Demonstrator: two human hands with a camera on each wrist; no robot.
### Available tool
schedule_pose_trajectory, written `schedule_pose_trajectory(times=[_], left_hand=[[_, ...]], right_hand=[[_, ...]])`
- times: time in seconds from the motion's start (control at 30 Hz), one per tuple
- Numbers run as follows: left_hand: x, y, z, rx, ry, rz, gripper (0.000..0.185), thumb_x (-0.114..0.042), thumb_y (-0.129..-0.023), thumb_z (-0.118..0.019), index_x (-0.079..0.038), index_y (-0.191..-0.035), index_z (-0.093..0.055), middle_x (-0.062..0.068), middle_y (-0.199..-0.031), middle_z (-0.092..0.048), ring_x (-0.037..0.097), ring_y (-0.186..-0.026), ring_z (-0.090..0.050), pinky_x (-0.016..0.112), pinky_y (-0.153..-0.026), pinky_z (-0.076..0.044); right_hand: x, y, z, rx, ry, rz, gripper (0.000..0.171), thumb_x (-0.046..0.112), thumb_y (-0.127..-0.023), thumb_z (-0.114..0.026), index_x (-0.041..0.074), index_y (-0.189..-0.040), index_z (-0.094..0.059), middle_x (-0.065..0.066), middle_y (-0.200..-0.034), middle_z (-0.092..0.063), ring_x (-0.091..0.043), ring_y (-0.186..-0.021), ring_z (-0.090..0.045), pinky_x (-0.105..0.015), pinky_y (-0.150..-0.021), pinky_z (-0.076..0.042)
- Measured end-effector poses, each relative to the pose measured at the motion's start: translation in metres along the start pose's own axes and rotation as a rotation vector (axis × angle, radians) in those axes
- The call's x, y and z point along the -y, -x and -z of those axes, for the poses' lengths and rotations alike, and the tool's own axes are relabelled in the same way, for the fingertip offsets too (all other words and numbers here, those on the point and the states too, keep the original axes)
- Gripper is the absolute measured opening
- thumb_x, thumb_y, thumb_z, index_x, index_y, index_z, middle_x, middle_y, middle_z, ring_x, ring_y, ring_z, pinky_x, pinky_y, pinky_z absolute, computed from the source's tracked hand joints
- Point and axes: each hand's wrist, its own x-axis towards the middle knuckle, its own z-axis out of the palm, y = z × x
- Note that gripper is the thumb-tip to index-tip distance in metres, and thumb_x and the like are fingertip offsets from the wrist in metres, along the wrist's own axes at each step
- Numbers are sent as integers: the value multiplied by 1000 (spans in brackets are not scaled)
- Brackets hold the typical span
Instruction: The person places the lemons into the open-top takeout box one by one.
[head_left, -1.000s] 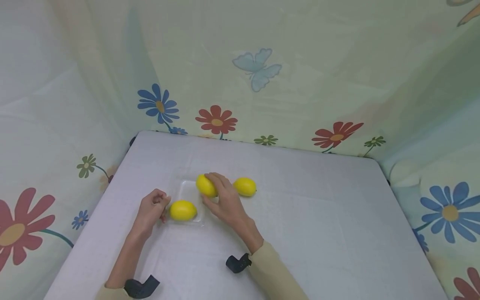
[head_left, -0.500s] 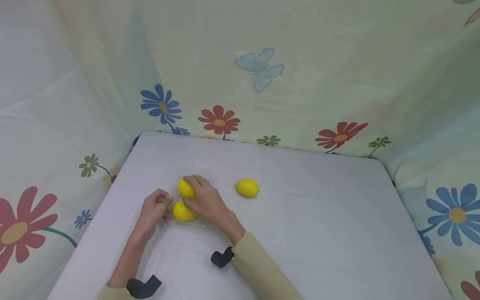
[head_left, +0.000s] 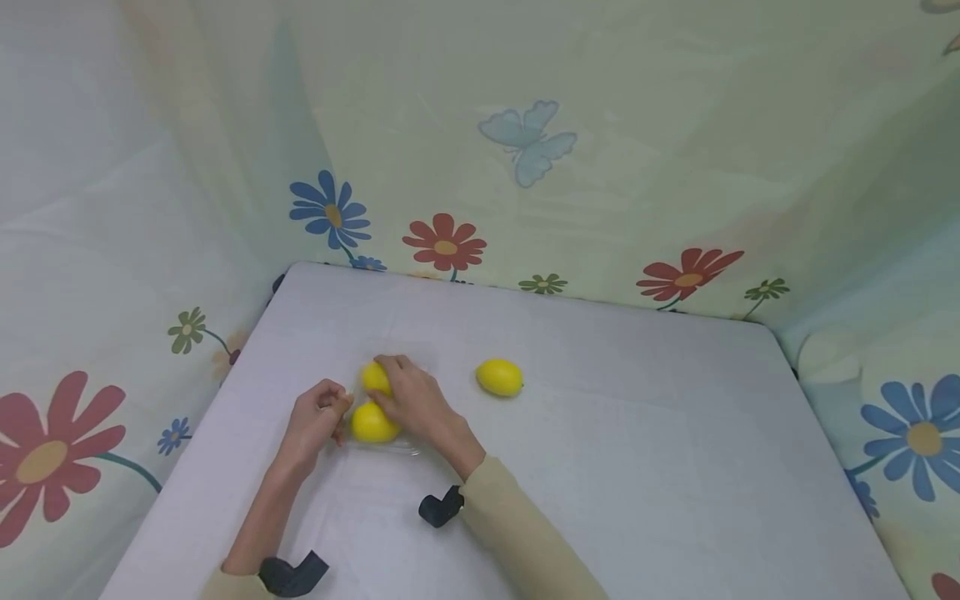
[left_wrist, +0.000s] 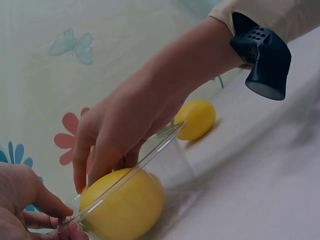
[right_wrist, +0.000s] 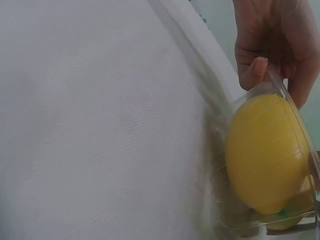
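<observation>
Tray's left side: rim of the clear tray [left_wrist: 172,157] pinched narrowly by the left hand [head_left: 318,414]. Nearer lemon [head_left: 375,423] already contained in the tray's near half. Farther lemon [head_left: 376,379] held at the tray's far half by the curled fingers of the right hand [head_left: 420,400]; whether the tray floor is touched cannot be told. Right of tray: third lemon [head_left: 499,377] ungripped, not yet contained.

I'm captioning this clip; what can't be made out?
Head view: part of the far lemon in the clear plastic container, behind the right hand.
Left wrist view: part of the left hand, past the left edge.
Right wrist view: part of the container, past the right edge.
</observation>
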Motion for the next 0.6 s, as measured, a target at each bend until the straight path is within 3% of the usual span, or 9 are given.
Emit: schedule_pose_trajectory(times=[0.2,0.33,0.43,0.6], left_hand=[[-1,2,-1,-2,-10,7,19,-16,-103,-59,1,-111,-55,5,-83,-54,12,-55,-48,25,-49,-50],[0,2,0,-4,-16,14,20,-16,-103,-59,1,-111,-55,3,-79,-52,12,-56,-48,25,-49,-50],[0,1,0,-5,-15,17,19,-16,-103,-59,1,-111,-55,2,-77,-51,12,-56,-48,26,-48,-50],[-2,1,1,-5,-9,12,19,-15,-103,-59,2,-110,-55,3,-78,-51,12,-56,-48,26,-49,-50]], right_hand=[[-1,2,2,38,-17,-15,47,28,-103,-65,13,-145,-54,-8,-145,-58,-22,-126,-61,-36,-108,-52],[-4,10,10,8,-15,11,42,26,-103,-64,13,-143,-57,-6,-144,-59,-21,-130,-60,-35,-109,-51],[-11,20,21,-82,-14,77,36,21,-102,-65,12,-137,-61,-6,-141,-61,-21,-129,-60,-34,-108,-52],[-42,39,43,-313,31,162,30,12,-97,-71,9,-127,-68,-9,-133,-66,-26,-124,-62,-39,-106,-53]])
